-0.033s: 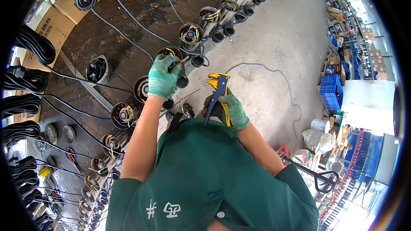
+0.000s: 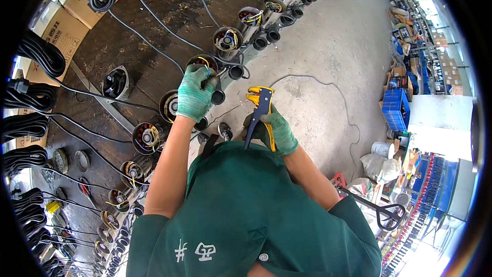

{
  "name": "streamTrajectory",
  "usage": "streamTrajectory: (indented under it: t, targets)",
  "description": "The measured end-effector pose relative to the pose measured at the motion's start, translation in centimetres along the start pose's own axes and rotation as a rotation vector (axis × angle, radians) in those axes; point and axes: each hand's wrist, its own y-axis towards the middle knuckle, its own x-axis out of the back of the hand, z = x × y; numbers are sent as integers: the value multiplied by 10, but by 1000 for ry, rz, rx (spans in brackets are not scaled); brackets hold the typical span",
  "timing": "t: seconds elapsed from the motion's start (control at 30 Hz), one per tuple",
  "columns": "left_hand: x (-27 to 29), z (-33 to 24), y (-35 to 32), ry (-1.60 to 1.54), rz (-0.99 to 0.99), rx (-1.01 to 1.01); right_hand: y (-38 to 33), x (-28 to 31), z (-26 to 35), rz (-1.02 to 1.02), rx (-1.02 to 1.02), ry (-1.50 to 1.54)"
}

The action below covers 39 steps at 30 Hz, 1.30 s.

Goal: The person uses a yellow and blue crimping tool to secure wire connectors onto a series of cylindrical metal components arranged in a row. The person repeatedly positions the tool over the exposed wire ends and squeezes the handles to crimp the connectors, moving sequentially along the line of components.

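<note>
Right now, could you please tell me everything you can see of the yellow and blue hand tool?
The wire stripper is a plier-type tool with a yellow head, blue body and yellow-tipped handles, seemingly metal and plastic. It points up and away, head uppermost, above the grey floor. The right hand, in a green glove, grips its handles; nothing else touches it.

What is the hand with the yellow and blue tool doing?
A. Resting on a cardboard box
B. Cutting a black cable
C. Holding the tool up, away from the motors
C: the right hand grips the yellow and blue wire stripper over bare floor, while the left hand reaches into a motor.
</note>
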Motion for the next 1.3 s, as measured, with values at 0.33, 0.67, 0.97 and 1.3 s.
streamTrajectory:
  t: [0.33,0.67,0.97,1.3]
  targets:
    - [18,12,-14,-418,220,263,53,-10,10,173,-88,16]
    - [18,4,-14,-249,204,126,79,-12,32,451,-216,24]
    - [7,-2,-16,-173,136,154,88,1,36,470,-239,48]
    - [5,-6,-12,-97,267,174,69,5,44,269,-246,180]
